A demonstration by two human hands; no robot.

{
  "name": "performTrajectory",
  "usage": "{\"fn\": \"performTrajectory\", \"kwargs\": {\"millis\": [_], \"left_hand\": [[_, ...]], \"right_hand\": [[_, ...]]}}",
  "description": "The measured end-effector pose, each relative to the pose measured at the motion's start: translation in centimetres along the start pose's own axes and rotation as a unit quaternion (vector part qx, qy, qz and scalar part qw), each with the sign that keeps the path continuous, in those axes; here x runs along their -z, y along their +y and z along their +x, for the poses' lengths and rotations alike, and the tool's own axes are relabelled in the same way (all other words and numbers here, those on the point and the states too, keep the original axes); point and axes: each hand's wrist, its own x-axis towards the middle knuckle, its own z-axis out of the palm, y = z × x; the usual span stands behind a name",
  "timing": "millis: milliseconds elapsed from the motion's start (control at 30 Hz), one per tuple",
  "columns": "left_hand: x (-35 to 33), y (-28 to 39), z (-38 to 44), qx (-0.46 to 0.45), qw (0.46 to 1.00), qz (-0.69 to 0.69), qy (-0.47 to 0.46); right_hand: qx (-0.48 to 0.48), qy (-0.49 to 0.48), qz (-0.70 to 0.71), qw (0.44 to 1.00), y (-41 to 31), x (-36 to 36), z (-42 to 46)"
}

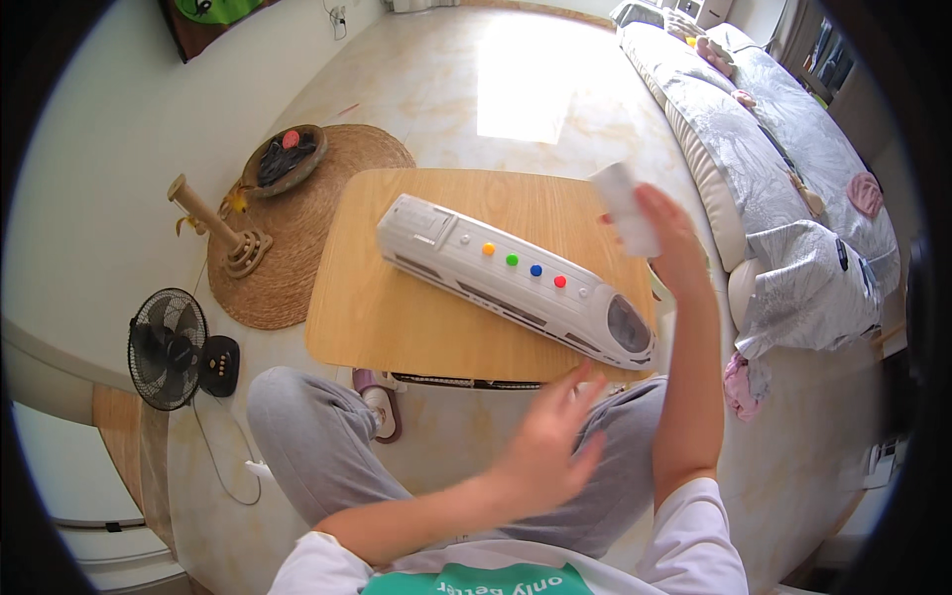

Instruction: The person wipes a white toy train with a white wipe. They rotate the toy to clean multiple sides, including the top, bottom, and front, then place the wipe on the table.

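Observation:
A white toy train (476,279) lies diagonally across a wooden table (357,320); its top has orange, green, blue and red buttons, and its dark-windowed nose points to the right near edge. Above the table's right side, my right hand (666,230) grips a white rectangular object (626,210), blurred, so its exact kind is unclear. My left hand (554,439) is over my lap, just short of the table's near edge, with fingers spread and nothing in it; it too is blurred and does not touch the train.
At the left stand a black electric fan (169,349), its cord on the floor, and a cat scratching post (216,223) on a round woven mat (335,216), beside a bowl (320,160) of dark items. A sofa (714,193) with grey-white covers runs along the right.

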Motion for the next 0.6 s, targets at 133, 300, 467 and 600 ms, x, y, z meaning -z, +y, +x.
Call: {"fn": "performTrajectory", "kwargs": {"millis": [133, 300, 467, 600], "left_hand": [[11.4, -2.9, 3.0, -0.168, 0.941, 0.222, 0.192], [24.4, -6.7, 6.9, -0.091, 0.964, 0.244, 0.047], [25.3, -9.6, 7.1, 0.046, 0.996, 0.063, -0.039], [25.0, -9.4, 5.1, 0.06, 0.996, 0.072, -0.003]], "right_hand": [[0.13, 0.213, 0.03, 0.968, -1.2, 2.6, -3.2], [0.278, 0.229, -0.103, 0.927, 0.1, -3.0, -9.8], [0.404, 0.134, -0.299, 0.854, 0.7, -6.6, -11.8], [0.37, 0.181, -0.353, 0.84, 1.9, -5.2, -8.8]]}}
